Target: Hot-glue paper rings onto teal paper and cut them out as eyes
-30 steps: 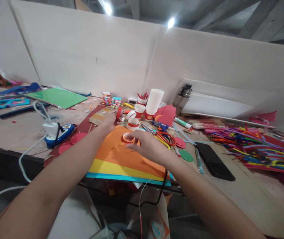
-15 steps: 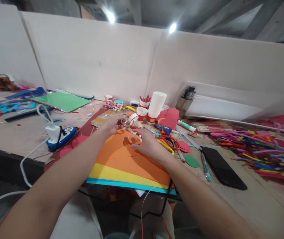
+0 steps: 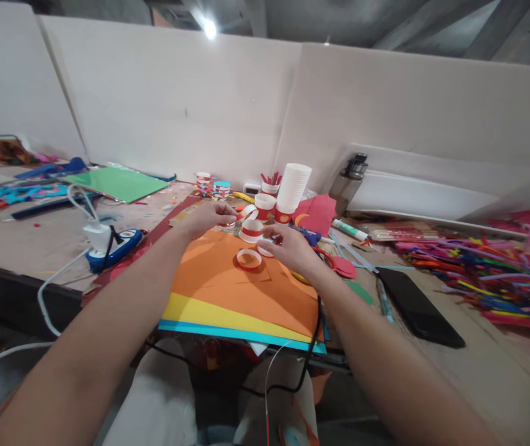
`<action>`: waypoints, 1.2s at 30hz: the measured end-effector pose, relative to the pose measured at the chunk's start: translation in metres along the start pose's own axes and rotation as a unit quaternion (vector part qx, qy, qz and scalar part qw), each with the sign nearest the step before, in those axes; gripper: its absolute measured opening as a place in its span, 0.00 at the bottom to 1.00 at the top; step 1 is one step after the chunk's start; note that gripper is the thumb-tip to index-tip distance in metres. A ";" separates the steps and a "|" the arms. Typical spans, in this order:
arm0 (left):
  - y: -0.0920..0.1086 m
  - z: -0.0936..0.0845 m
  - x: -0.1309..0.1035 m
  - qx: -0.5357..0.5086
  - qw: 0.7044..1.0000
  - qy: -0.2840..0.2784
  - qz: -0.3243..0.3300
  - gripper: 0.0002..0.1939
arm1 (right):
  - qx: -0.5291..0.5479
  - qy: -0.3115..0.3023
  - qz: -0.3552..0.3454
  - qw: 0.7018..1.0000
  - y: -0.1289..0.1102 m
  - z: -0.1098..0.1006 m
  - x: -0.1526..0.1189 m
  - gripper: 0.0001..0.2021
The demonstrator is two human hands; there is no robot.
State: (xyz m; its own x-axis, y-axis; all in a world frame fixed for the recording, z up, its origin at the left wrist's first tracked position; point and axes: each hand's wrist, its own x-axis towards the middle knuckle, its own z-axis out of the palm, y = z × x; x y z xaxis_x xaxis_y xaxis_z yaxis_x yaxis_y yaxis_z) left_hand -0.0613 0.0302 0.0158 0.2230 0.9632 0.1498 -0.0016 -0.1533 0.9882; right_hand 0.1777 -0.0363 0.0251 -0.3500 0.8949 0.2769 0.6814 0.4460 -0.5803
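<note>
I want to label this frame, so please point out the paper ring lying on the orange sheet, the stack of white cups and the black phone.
paper ring [image 3: 249,258]: head view, on its near rim.
stack of white cups [image 3: 294,186]: head view, mid side wall.
black phone [image 3: 420,306]: head view, middle of its screen.

Black phone [image 3: 420,306], pipe cleaners [image 3: 483,275], green sheet [image 3: 116,184]

Nothing readable here: the red-banded paper cups [image 3: 265,206] at centre frame carry small printed marks, far too blurred to make out, and no other lettering shows anywhere.
</note>
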 end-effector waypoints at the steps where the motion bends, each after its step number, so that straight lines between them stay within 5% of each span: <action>1: 0.001 -0.003 -0.001 0.064 0.998 -0.007 0.022 0.06 | -0.008 -0.022 -0.012 1.000 0.000 -0.001 -0.001 0.18; 5: 0.008 -0.011 -0.004 0.242 0.965 -0.039 0.096 0.08 | -0.051 -0.099 -0.058 0.992 -0.004 0.004 -0.009 0.33; 10: 0.013 -0.013 -0.006 0.319 0.933 -0.124 0.108 0.11 | -0.063 -0.117 -0.078 0.988 -0.006 0.012 -0.012 0.35; 14: 0.014 -0.016 -0.010 0.291 0.941 -0.169 0.022 0.14 | -0.051 -0.111 -0.078 0.989 -0.004 0.013 -0.010 0.33; 19: 0.019 -0.013 -0.016 0.182 0.979 -0.090 -0.022 0.18 | -0.035 -0.128 -0.057 0.989 -0.007 0.010 -0.011 0.35; 21: 0.021 -0.012 -0.017 0.173 0.977 -0.122 -0.030 0.23 | -0.025 -0.122 -0.067 0.990 -0.009 0.010 -0.012 0.36; 26: 0.019 -0.011 -0.016 0.335 0.899 -0.281 -0.022 0.38 | -0.018 -0.125 -0.046 0.991 -0.009 0.011 -0.012 0.32; 36: 0.014 -0.011 -0.011 0.482 0.820 -0.309 0.002 0.41 | -0.040 -0.094 -0.018 0.995 -0.008 0.015 -0.010 0.34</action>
State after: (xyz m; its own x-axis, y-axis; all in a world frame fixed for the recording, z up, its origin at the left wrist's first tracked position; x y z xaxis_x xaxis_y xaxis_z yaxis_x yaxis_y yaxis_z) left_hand -0.0746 0.0200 0.0282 0.6759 0.7130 -0.1866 0.7021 -0.5458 0.4573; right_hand 0.1665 -0.0486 0.0157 -0.4836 0.8635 0.1432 0.7130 0.4835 -0.5078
